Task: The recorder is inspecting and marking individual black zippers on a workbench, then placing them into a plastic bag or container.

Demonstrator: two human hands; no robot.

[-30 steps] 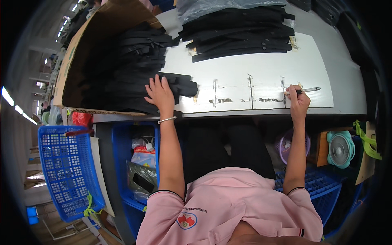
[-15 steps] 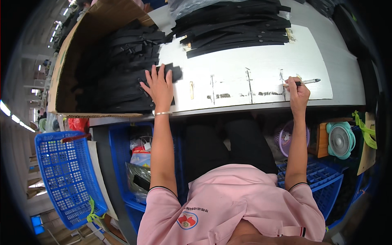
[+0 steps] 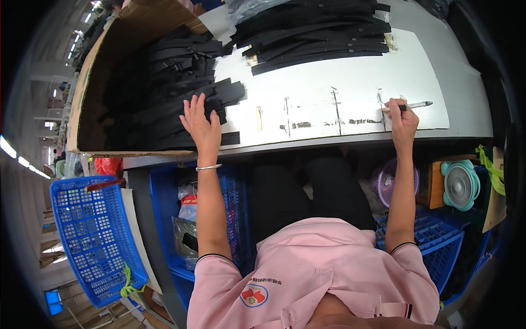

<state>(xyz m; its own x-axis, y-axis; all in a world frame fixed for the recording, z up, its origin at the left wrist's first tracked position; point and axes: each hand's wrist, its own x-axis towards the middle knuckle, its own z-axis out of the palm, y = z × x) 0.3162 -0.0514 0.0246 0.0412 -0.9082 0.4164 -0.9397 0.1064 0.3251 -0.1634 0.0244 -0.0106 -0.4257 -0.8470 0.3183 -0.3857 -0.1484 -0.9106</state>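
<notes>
My left hand (image 3: 201, 127) lies over a heap of black fabric strips (image 3: 181, 112), fingers stretched out and touching the pile. The heap fills an open cardboard box (image 3: 85, 82) on its side, and some strip ends stick out onto the white board (image 3: 307, 82). Over the board's right part, my right hand (image 3: 402, 120) grips a pen (image 3: 419, 105) with a clear barrel, which points off to the right. Dark vertical lines and smudges mark the board between my hands. Another stack of black strips (image 3: 318, 35) lies across the board's far edge.
Grey tabletop (image 3: 466, 104) surrounds the board. Under it are blue plastic crates (image 3: 422, 236), a purple basket (image 3: 389, 183) and a teal fan (image 3: 461, 185). A blue basket (image 3: 93, 236) stands at the left, by a red bag (image 3: 108, 165).
My left hand has shifted left and nearer to me over the strips. Several strip ends now lie differently, one sticking out along the near edge. The right hand still holds the pen.
</notes>
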